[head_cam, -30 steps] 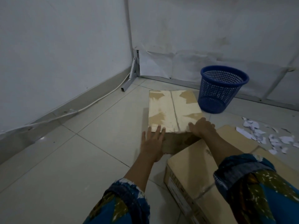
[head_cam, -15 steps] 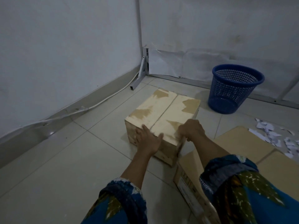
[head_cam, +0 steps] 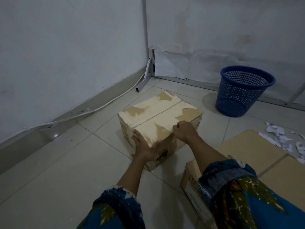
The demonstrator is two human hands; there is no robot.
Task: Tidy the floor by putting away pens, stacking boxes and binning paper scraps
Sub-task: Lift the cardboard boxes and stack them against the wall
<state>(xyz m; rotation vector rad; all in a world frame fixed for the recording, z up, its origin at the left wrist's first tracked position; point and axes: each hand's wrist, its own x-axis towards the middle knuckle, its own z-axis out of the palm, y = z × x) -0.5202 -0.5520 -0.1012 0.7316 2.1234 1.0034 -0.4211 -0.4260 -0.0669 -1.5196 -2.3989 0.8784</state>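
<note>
Bracing the pale box (head_cam: 158, 116) on the tiled floor (head_cam: 57, 171), I have it standing skewed near the wall corner, with the bigger brown carton (head_cam: 247, 154) lying flat close by on my right. I judge both to be stiff cardboard that will hold its shape under a firm grip. The pale box's top is taped and glossy where the skin is not torn, so probably slick; edges and corners look like the safer hold. Its weight I cannot tell, so I would get under the bottom edges before lifting. My left hand (head_cam: 145, 147) presses on the near corner, its fingers straight and spread over the side face and the thumb across the other face. My right hand (head_cam: 185, 133) has its fingers curled and clamped over the right top edge. My sleeve (head_cam: 239, 195) and the frame edge cut off much of the carton, and its label is too dim to read. The pale box's far faces and underside are hidden. I cannot tell whether anything lies in the blue basket (head_cam: 244, 91). White paper scraps (head_cam: 280, 138) run off the right edge. Pens are nowhere in view.
</note>
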